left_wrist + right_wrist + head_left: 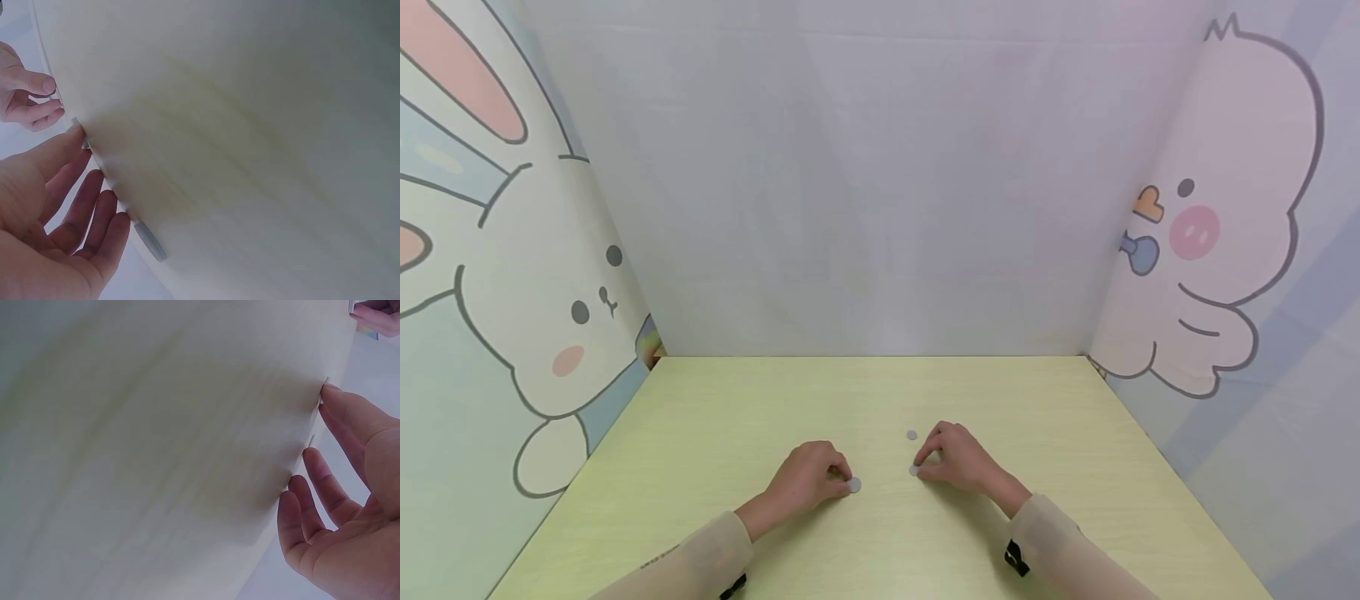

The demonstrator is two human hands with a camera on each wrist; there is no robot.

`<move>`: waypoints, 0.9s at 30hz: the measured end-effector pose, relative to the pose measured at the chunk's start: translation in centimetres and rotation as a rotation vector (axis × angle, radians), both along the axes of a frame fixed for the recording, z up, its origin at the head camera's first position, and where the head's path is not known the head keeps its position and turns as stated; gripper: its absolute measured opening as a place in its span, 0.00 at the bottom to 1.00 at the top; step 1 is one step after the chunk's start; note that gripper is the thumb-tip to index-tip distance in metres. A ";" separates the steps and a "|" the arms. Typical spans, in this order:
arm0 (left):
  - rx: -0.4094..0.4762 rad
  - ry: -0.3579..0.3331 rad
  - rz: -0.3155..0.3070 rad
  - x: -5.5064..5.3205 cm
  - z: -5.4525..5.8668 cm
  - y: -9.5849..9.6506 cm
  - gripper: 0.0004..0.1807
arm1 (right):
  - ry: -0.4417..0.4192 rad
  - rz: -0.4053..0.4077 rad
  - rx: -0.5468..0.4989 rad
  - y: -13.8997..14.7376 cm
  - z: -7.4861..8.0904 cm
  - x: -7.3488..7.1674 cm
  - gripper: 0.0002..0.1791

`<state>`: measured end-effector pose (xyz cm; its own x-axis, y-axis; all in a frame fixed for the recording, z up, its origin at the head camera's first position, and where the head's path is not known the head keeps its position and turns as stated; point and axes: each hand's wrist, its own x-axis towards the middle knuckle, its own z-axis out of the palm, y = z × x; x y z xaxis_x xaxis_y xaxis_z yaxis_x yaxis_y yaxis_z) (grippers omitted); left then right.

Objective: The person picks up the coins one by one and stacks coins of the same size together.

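Observation:
Thumb and index finger of my left hand (pixel 808 477) pinch a small round grey disc (pixel 855 485) at the tabletop. Another grey disc (pixel 150 242) lies near that hand's little finger in the left wrist view; the hand hides it from the head view. On the other side, my right hand (pixel 957 458) pinches a similar disc (pixel 914 470) by its edge, partly covered by the fingertips. Just beyond it a further grey disc (pixel 912 435) lies flat on the table. In the right wrist view both discs by the right hand appear as thin edges.
A pale yellow wood-grain table (pixel 737 400) spreads under both hands. Behind it hangs a plain light curtain (pixel 880 183). Cloth panels with a cartoon rabbit (pixel 542 333) and a cartoon chick-like figure (pixel 1247 167) close off the left and right sides.

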<state>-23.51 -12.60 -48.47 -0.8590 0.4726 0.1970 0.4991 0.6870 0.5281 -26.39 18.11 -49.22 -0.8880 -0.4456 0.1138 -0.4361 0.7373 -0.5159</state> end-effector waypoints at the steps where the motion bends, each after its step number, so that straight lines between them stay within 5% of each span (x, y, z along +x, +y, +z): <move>1: 0.000 -0.002 0.000 0.0 0.0 0.0 0.07 | -0.006 -0.005 -0.001 0.0 0.0 0.0 0.03; 27: 0.000 0.011 -0.003 -0.2 -0.3 0.0 0.07 | 0.004 0.011 0.009 -0.3 0.3 0.4 0.03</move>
